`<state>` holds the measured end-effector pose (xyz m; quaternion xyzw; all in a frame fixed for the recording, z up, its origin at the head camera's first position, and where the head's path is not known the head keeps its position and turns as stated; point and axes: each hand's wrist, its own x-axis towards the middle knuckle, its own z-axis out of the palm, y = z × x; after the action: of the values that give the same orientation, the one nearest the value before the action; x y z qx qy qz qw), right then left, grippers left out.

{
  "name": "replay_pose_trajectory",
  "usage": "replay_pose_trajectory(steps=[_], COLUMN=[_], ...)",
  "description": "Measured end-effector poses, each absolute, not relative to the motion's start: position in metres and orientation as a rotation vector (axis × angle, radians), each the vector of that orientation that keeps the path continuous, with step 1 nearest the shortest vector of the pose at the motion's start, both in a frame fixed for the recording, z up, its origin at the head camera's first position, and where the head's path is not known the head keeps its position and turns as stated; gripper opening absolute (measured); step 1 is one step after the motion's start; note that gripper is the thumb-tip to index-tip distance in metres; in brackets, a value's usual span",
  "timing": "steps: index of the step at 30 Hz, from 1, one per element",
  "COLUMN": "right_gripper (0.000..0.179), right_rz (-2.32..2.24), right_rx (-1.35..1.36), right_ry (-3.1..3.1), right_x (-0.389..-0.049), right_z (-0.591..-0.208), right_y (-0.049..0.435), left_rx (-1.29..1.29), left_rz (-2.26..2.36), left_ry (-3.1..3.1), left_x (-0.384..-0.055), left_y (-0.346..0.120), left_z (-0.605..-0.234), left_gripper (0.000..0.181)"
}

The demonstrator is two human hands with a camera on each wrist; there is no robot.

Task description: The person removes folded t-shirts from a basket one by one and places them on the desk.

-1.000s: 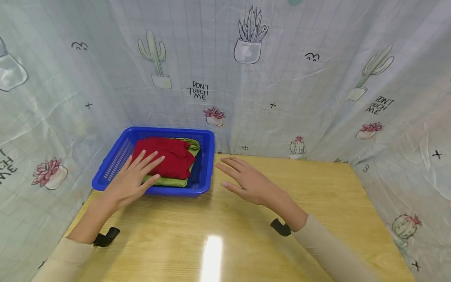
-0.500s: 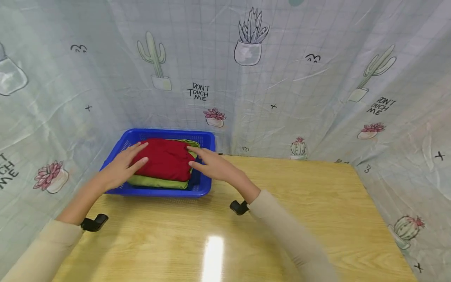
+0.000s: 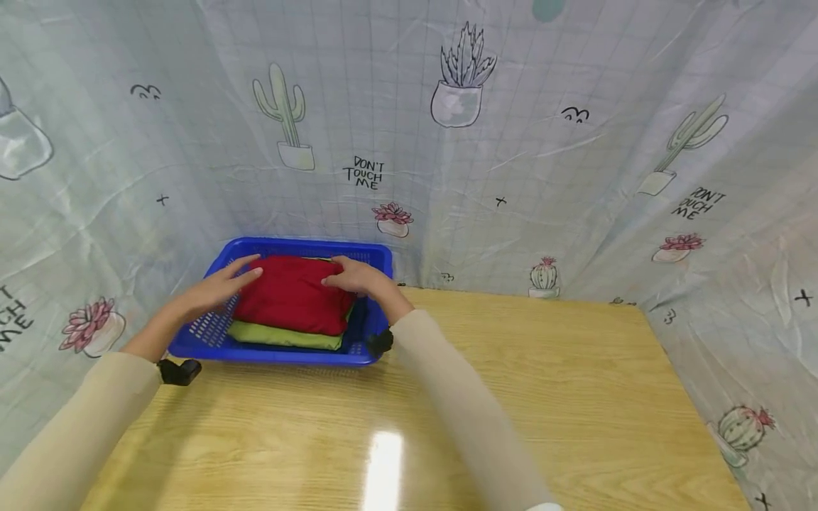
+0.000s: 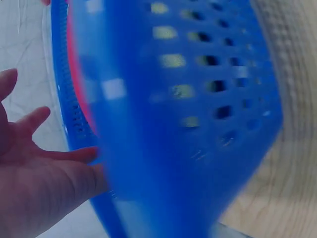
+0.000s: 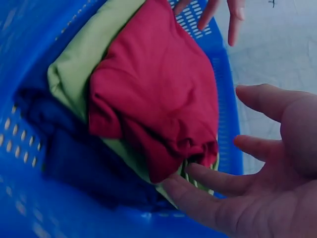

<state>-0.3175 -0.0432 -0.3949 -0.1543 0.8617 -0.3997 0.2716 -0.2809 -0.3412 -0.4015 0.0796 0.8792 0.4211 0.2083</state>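
Observation:
A folded red cloth (image 3: 294, 294) lies on top of a folded lime-green cloth (image 3: 287, 336), with dark blue cloth (image 5: 74, 153) under them. All sit in a blue plastic basket (image 3: 275, 357) with slotted walls. My left hand (image 3: 220, 287) hovers over the basket's left side, fingers spread, beside the red cloth's left edge. My right hand (image 3: 358, 275) is at the cloth's far right end. In the right wrist view its extended fingers reach the bunched edge of the red cloth; firm contact is hard to tell. Neither hand grips anything.
The basket stands at the back left of a light wooden table (image 3: 543, 397). A patterned curtain (image 3: 511, 156) hangs close behind it and along both sides. Black wrist-camera mounts (image 3: 179, 372) sit on both wrists.
Both hands have moved to the red cloth's two ends. My right hand came left from outside the basket to above it; my left hand shifted slightly outward. The cloths stay in the basket.

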Motion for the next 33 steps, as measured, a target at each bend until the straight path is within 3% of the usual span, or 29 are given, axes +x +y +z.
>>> replay_pose_trajectory(steps=[9, 16, 23, 25, 33], right_gripper=[0.069, 0.07, 0.07, 0.071, 0.067], right_rz=[-1.191, -1.284, -1.35, -1.378, -1.547], right_rx=[-0.169, -0.2, -0.152, -0.141, -0.148], right_ry=[2.166, 2.051, 1.965, 1.95, 1.838], right_x=[-0.325, -0.332, -0.335, -0.336, -0.332], right_z=[-0.397, -0.392, -0.393, -0.396, -0.418], right_y=[-0.048, -0.055, -0.066, -0.067, -0.068], left_rx=[0.051, -0.019, -0.091, -0.113, -0.153], left_rz=[1.277, 1.2, 1.218, 1.237, 1.213], left_ry=[2.099, 2.094, 2.061, 2.044, 2.064], left_x=[-0.314, -0.324, -0.333, -0.338, -0.347], left_y=[-0.339, -0.347, -0.346, -0.346, -0.337], left_z=[-0.393, -0.378, -0.375, -0.377, -0.399], left_gripper=[0.075, 0.071, 0.021, 0.015, 0.037])
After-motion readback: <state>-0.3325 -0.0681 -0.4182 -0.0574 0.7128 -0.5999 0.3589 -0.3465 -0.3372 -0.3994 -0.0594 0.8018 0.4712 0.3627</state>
